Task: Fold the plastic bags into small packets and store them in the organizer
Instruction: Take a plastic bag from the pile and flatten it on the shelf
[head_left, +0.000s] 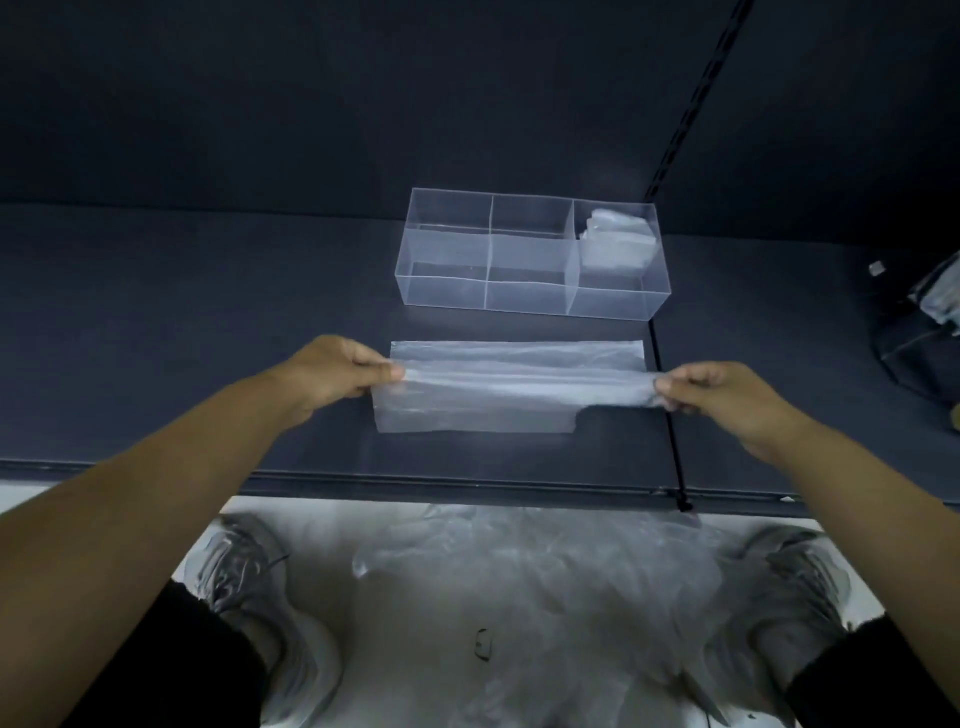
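Note:
A translucent plastic bag (514, 387) lies stretched sideways on the dark shelf, partly folded lengthwise into a long strip. My left hand (335, 371) pinches its left end and my right hand (717, 392) pinches its right end, holding a fold raised along the middle. Behind the bag stands a clear organizer (447, 291) with three compartments in a row. Folded plastic packets (615, 239) sit in its right compartment; the left and middle ones hold nothing.
A heap of loose plastic bags (545, 587) lies on the pale floor below the shelf's front edge (415, 483), between my two grey shoes. A dark bag-like object (924, 332) sits at the far right of the shelf. A slotted rail (691, 104) runs up the back wall.

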